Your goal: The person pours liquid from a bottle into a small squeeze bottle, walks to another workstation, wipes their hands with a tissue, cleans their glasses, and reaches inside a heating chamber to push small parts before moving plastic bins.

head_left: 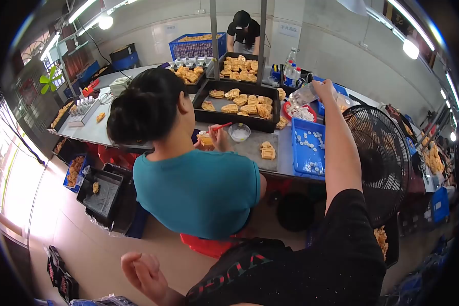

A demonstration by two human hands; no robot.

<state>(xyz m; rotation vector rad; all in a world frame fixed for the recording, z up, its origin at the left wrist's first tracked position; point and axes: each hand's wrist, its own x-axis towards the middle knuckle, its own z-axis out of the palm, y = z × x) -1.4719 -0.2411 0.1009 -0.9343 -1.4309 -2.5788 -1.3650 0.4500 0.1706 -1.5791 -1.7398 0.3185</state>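
Note:
My right hand (325,91) reaches over the table, closed around a clear bottle (302,97). The bottle is tilted, its lower end just above a red bowl (314,113) of white pieces. Just in front of that bowl lies a blue tray (298,159) with small round whitish pieces on it. Low in the view, away from the table, my left hand (145,275) hangs in the air beside my body. Its fingers are loosely bent and somewhat apart, with nothing visible in them.
A seated person in a teal shirt (194,188) holds a red-handled tool and a yellowish piece. A black tray (270,124) of yellowish pieces and a clear bowl (239,133) are on the table. A black fan (377,158) stands by my right arm. Another person (245,35) bends at the back.

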